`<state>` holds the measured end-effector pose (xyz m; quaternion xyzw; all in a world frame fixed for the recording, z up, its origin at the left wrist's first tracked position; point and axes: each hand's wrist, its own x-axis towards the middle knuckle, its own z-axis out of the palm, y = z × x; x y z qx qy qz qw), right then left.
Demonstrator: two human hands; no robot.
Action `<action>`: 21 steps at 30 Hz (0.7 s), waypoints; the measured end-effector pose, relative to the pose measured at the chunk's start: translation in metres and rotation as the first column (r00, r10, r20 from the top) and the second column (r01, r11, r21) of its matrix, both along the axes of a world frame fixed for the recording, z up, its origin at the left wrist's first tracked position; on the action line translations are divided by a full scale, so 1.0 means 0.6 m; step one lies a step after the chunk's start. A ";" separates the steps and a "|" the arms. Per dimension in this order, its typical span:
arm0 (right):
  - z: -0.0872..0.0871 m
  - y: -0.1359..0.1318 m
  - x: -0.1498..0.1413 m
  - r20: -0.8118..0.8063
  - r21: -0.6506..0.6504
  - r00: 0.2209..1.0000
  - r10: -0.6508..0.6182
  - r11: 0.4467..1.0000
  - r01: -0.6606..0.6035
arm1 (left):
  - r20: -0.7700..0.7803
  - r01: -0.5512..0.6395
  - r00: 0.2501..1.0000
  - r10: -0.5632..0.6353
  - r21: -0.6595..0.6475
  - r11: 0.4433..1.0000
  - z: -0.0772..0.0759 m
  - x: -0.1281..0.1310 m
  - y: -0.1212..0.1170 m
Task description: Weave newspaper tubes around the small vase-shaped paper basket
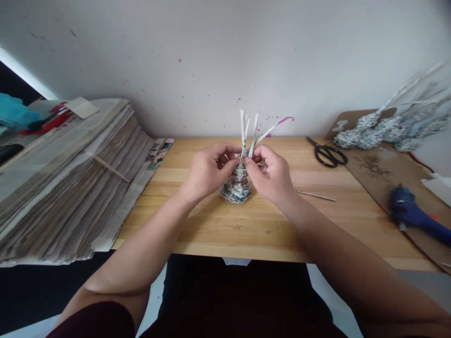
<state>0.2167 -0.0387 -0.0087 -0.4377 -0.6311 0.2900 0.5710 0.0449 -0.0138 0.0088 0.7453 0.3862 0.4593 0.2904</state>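
A small woven newspaper vase (236,187) stands upright on the wooden table, wide at its base and narrower at the neck. Several rolled paper strips (243,126) rise from its neck, and one leaning right has a pink end. On the left side of the neck, my left hand (213,170) is closed, pinching at the strips. My right hand (269,171) pinches a paper strip from the right side. The fingertips of both hands nearly meet and partly hide the neck.
A tall newspaper stack (84,183) fills the left. Black scissors (327,154) and a thin stick (316,195) lie right. Beyond, a cardboard sheet (378,176) bears a blue glue gun (416,213) and several woven paper pieces (378,129). A wall (225,61) stands behind.
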 end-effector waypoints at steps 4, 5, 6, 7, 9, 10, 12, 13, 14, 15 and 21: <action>0.000 -0.002 -0.002 0.013 0.014 0.999 -0.044 0.999 0.044 | 0.022 0.041 0.999 -0.040 -0.023 0.999 0.005 -0.001 -0.005; 0.001 -0.003 -0.002 0.014 0.025 0.998 -0.062 0.998 0.061 | 0.039 0.073 0.997 -0.072 -0.048 0.996 0.007 -0.002 -0.007; 0.000 -0.003 -0.002 0.016 0.039 0.997 -0.080 0.996 0.080 | 0.054 0.109 0.993 -0.105 -0.075 0.991 0.009 -0.003 -0.009; 0.000 -0.003 -0.002 0.018 0.055 0.995 -0.094 0.994 0.093 | 0.064 0.140 0.989 -0.134 -0.098 0.985 0.011 -0.004 -0.010; -0.001 -0.003 -0.003 0.015 0.077 0.995 -0.096 0.992 0.095 | 0.058 0.172 0.984 -0.166 -0.127 0.977 0.014 -0.005 -0.010; -0.002 -0.003 -0.003 0.008 0.080 0.996 -0.086 0.993 0.085 | 0.042 0.174 0.985 -0.170 -0.130 0.976 0.015 -0.006 -0.010; -0.002 -0.004 -0.004 -0.010 0.076 0.998 -0.067 0.995 0.067 | 0.003 0.154 0.988 -0.155 -0.116 0.981 0.015 -0.007 -0.009; -0.002 -0.005 -0.005 -0.019 0.075 0.998 -0.066 0.995 0.067 | -0.015 0.139 0.990 -0.141 -0.103 0.985 0.015 -0.007 -0.009; -0.001 -0.005 -0.005 -0.028 0.079 0.997 -0.071 0.994 0.073 | -0.028 0.123 0.992 -0.126 -0.088 0.988 0.015 -0.007 -0.008; 0.000 -0.006 -0.005 -0.035 0.084 0.996 -0.080 0.993 0.082 | -0.037 0.108 0.993 -0.111 -0.073 0.991 0.014 -0.007 -0.008; 0.009 -0.007 -0.002 -0.012 0.067 0.985 -0.173 0.983 0.173 | 0.036 0.164 0.986 -0.161 -0.168 0.972 0.009 -0.002 -0.007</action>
